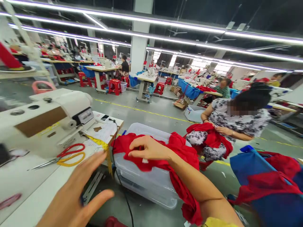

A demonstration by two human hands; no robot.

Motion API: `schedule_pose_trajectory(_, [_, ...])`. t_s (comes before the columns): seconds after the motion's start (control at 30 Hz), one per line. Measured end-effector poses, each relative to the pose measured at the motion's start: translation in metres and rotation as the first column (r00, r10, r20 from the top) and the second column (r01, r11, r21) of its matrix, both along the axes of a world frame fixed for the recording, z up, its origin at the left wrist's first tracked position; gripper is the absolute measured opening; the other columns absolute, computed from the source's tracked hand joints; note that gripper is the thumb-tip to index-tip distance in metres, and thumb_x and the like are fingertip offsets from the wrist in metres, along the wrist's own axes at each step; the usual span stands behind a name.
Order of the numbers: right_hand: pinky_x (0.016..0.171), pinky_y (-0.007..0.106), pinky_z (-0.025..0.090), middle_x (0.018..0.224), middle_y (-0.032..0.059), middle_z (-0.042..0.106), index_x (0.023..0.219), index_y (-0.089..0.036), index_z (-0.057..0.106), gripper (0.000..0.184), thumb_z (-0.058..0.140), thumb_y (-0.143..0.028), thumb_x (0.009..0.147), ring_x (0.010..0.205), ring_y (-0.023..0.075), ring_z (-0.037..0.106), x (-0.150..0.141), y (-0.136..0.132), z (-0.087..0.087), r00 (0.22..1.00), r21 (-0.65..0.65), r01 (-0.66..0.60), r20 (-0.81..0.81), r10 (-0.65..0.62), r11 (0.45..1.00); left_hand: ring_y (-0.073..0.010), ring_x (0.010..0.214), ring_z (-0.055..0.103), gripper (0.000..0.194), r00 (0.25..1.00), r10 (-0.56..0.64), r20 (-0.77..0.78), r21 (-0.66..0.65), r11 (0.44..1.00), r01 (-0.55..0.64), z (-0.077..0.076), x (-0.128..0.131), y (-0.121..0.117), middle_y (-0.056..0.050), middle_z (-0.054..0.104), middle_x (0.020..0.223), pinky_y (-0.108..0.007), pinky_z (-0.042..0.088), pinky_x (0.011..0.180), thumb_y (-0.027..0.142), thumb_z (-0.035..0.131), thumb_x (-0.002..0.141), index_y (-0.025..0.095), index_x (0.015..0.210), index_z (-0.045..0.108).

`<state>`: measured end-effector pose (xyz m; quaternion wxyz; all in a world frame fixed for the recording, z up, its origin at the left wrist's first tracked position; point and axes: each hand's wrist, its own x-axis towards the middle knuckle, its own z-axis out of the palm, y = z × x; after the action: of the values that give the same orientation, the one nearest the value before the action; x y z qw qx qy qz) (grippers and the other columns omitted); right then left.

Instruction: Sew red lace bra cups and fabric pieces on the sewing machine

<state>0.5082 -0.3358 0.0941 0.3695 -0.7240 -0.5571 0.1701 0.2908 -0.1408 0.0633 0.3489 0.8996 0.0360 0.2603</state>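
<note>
My left hand (pixel 78 186) is raised beside the sewing table's edge, thumb and fingers spread, holding nothing. My right hand (pixel 151 149) reaches over a heap of red cloth (pixel 175 149) that hangs over a clear plastic bin (pixel 144 181). Its thumb and fingers are apart with nothing visibly gripped; whether it touches the cloth I cannot tell. A small white label shows on the cloth below this hand. Near my left fingertips a yellow tape measure (pixel 104 145) hangs off the table, with scissors (pixel 68 156) with red and yellow handles lying to the left.
A white sewing machine (pixel 52 119) stands on the table at left. A black cable (pixel 121 186) hangs beside the bin. At right, a seated person (pixel 239 116) handles red cloth, near a blue fabric holder (pixel 272 195). Further worktables and red stools (pixel 115 86) stand behind.
</note>
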Motion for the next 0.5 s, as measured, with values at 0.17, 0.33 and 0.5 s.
schedule_pose_trajectory(0.17, [0.071,0.024,0.044,0.089,0.0024,0.067,0.092,-0.018,0.072,0.034,0.066,-0.052,0.090,0.079,0.0137,0.058,-0.064,0.049,0.032,0.945,0.301,-0.185,-0.208,0.254,0.935,-0.0304,0.096,0.069,0.055,0.894,-0.288,-0.344,-0.522,0.850,0.073,0.047,0.013,0.003,-0.006,0.075,0.102,-0.035,0.054,0.084,0.052,0.081,0.071,0.020,0.114,0.070])
schedule_pose_trajectory(0.33, [0.064,0.022,0.042,0.086,-0.0001,0.063,0.100,-0.017,0.067,0.054,0.078,-0.063,0.073,0.074,0.0121,0.054,-0.090,0.090,-0.002,0.701,0.127,-0.498,-0.524,0.484,0.858,-0.0267,0.097,0.069,0.040,0.899,-0.273,-0.343,-0.807,0.575,-0.133,0.050,-0.060,0.029,-0.005,0.076,0.092,-0.032,0.052,0.086,0.052,0.080,0.075,0.018,0.097,0.076])
schedule_pose_trajectory(0.5, [0.061,0.022,0.039,0.072,-0.0029,0.059,0.081,-0.015,0.066,0.046,0.080,-0.057,0.073,0.065,0.0094,0.049,-0.127,0.122,-0.025,0.628,0.073,-0.525,-0.639,0.444,0.848,-0.0253,0.096,0.070,0.045,0.912,-0.070,-0.403,-0.849,0.401,-0.345,0.041,-0.136,0.046,-0.008,0.077,0.100,-0.032,0.052,0.086,0.049,0.085,0.071,0.018,0.102,0.075])
